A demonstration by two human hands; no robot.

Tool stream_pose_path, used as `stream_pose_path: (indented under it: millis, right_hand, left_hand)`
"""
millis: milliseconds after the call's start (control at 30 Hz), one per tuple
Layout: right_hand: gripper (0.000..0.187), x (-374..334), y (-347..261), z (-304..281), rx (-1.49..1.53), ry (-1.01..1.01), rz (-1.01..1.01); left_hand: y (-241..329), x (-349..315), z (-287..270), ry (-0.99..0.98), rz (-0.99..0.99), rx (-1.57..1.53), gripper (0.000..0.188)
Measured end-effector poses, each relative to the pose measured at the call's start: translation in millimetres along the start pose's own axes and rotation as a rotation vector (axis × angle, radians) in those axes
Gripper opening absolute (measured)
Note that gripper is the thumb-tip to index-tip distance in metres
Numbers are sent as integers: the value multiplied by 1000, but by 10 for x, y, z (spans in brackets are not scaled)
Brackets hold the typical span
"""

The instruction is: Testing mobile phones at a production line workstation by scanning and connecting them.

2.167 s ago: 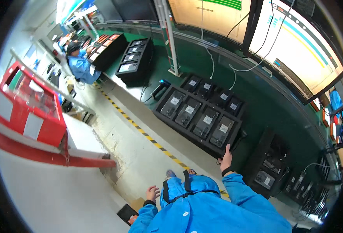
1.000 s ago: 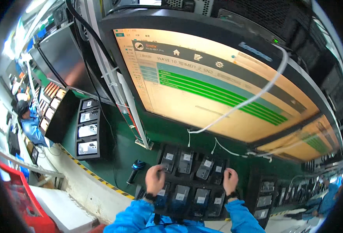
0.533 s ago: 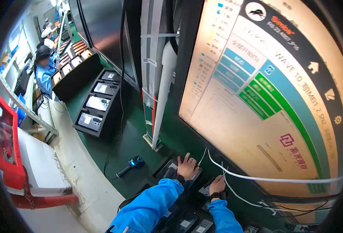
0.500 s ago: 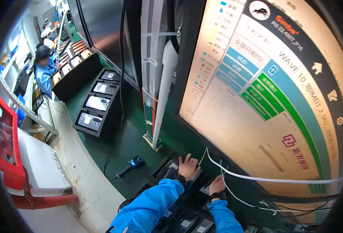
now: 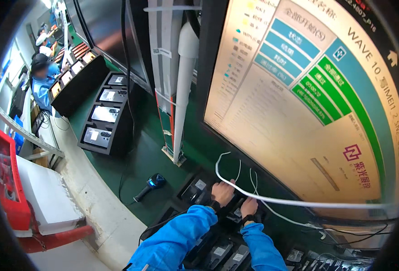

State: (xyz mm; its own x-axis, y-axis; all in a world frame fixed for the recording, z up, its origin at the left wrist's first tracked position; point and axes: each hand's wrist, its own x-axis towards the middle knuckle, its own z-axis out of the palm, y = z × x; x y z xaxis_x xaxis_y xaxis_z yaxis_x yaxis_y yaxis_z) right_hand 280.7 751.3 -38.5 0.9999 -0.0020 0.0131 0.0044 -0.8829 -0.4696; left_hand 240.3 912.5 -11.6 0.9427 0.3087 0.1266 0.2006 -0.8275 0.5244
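Bench seen from above; clock positions are read from the middle of the view, with 12 at the top. The green worktop (image 5: 105, 174) runs from 9 o'clock round to 5. A large lit screen (image 5: 290, 113) fills 1 to 4 o'clock, and a pale post (image 5: 185, 86) rises near 12. The black tray (image 5: 205, 174) lies at 5 to 6 o'clock, partly covered by the blue sleeves (image 5: 177, 237); a second tray (image 5: 119, 124) sits between 9 and 10. Both hands work over the nearer tray at 5 o'clock. The left hand (image 5: 223, 193) is half curled, its fingertips at the end of a white cable (image 5: 239, 171). The right hand (image 5: 249, 207) is more tightly bent, beside another white cord (image 5: 253, 178). Whether either grips its lead cannot be told. A scanner (image 5: 150, 186) rests between 7 and 8. Dark phones (image 5: 218, 255) lie in the nearer tray's slots, some beneath and between the hands. Good practice, as judged here: steady each phone in its slot, handle a lead by its plug, align it straight with the socket before applying pressure, and keep slack away from the neighbouring phones.
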Motion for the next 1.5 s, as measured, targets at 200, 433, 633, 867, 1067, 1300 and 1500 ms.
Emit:
stream_pose_path:
  millis: [200, 433, 633, 867, 1067, 1300, 1500]
  right_hand:
    - [28, -185, 200, -40, 90, 319, -130]
    - [36, -252, 810, -416, -23, 210, 247]
    - [51, -494, 1335, -661, 138, 58, 643]
    - [101, -373, 1715, -541, 233, -268, 631]
    - [68, -11, 1409, -517, 74, 42, 298]
    - [51, 1502, 2720, -350, -96, 176, 262]
    - [32, 267, 1142, -1505, -285, -79, 106]
  left_hand:
    - [-51, 35, 100, 156, 82, -39, 8]
    - [-29, -27, 182, 155, -61, -99, 4]
    - [-196, -29, -355, 302, -82, -90, 12]
    - [-876, -727, -1527, 384, -372, -512, 21]
    - [-992, -1444, -1859, 344, -546, -599, 28]
    - [-760, -1762, -1993, 304, -546, -586, 31]
    - [-738, -2413, -1930, 325, -658, -555, 29]
